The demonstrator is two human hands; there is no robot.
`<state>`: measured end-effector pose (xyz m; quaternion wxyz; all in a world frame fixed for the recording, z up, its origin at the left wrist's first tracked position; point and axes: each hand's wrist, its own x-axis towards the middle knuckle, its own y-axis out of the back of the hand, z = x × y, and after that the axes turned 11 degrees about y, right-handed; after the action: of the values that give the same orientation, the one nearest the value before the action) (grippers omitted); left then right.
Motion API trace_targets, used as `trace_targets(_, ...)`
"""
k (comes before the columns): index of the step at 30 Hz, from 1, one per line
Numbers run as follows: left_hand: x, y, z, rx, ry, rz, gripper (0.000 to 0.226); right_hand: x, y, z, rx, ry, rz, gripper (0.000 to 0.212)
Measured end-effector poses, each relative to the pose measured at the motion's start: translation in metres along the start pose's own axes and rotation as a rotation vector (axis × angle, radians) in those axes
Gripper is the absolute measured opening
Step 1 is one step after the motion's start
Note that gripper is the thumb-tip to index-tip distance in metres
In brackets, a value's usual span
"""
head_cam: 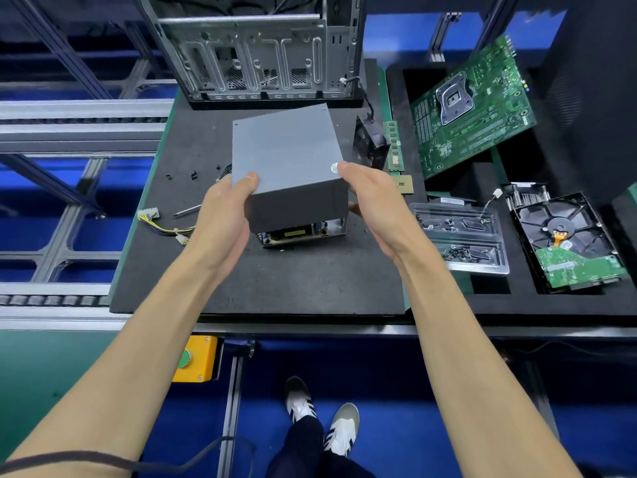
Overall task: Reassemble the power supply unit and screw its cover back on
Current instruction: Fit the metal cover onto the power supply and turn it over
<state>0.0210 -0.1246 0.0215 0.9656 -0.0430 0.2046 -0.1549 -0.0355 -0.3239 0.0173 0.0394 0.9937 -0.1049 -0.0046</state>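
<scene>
We hold the grey cover point(289, 160) between both hands above the black mat point(275, 277). Our left hand point(224, 215) grips its near left corner, thumb on top and fingers curled underneath; our right hand point(372, 198) clamps the right side, thumb on the top edge by a small round sticker, fingers hidden behind the wall. The cover sits tilted over the power supply base point(300, 232), whose circuit board shows below the near edge, so it is not yet seated. We judge it to be thin sheet metal: light, stiff, with sharp edges and smooth faces that could slip, so the side walls are the best hold. Left of it lie the cable bundle point(162, 225) and a screwdriver point(186, 211); farther off stands the computer case point(255, 53).
</scene>
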Motion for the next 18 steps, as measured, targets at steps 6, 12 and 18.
trace_targets(6, -0.002, -0.001, -0.004, 0.152, -0.029, 0.047, 0.026, -0.006, 0.002, 0.007, -0.042, 0.008, 0.038, 0.021)
trace_targets(12, 0.001, 0.012, 0.0, 0.381, -0.021, 0.292, 0.035, -0.009, 0.003, 0.01, -0.069, 0.04, 0.031, 0.016)
trace_targets(18, 0.0, 0.016, 0.01, 0.375, 0.072, 0.296, 0.032, -0.009, 0.007, 0.009, 0.031, 0.036, 0.115, 0.014)
